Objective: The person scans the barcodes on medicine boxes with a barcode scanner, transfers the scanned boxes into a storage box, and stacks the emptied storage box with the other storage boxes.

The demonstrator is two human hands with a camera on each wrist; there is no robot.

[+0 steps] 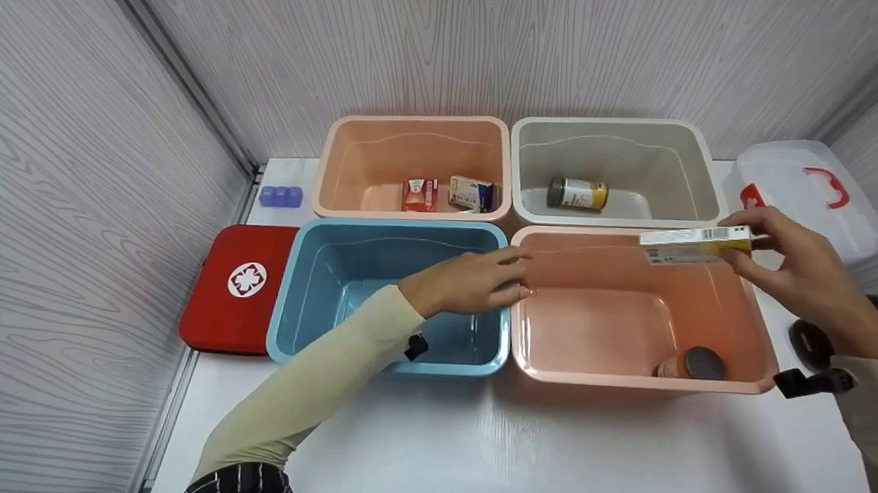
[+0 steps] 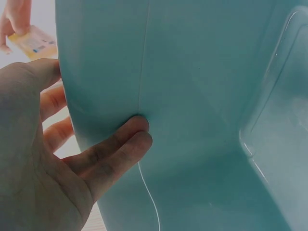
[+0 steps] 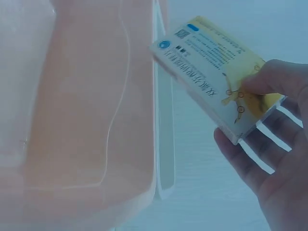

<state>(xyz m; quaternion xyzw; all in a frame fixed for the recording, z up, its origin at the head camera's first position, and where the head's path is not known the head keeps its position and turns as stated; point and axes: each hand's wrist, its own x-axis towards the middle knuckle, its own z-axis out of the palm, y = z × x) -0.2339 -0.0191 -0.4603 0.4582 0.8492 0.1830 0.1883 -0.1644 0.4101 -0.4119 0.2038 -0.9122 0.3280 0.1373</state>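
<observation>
My right hand (image 1: 802, 269) holds a white and yellow medicine box (image 1: 694, 245) above the right side of the front peach bin (image 1: 593, 315). In the right wrist view, the thumb lies on the box's printed face and the fingers are beneath it. My left hand (image 1: 475, 282) is at the right wall of the blue bin (image 1: 388, 365). In the left wrist view, two fairly straight fingers (image 2: 118, 147) reach over the bin's inner wall, while the other fingertips are hidden past its edge. A dark-lidded bottle (image 1: 703, 363) lies in the front peach bin.
Two small boxes, one red (image 1: 419, 194) and one white and blue (image 1: 470, 194), lie in the back peach bin (image 1: 415, 125). The grey bin (image 1: 611, 125) contains another bottle (image 1: 577, 194). Around them are a red first-aid case (image 1: 218, 302), a purple pill box (image 1: 281, 196) and a translucent red-handled box (image 1: 804, 164).
</observation>
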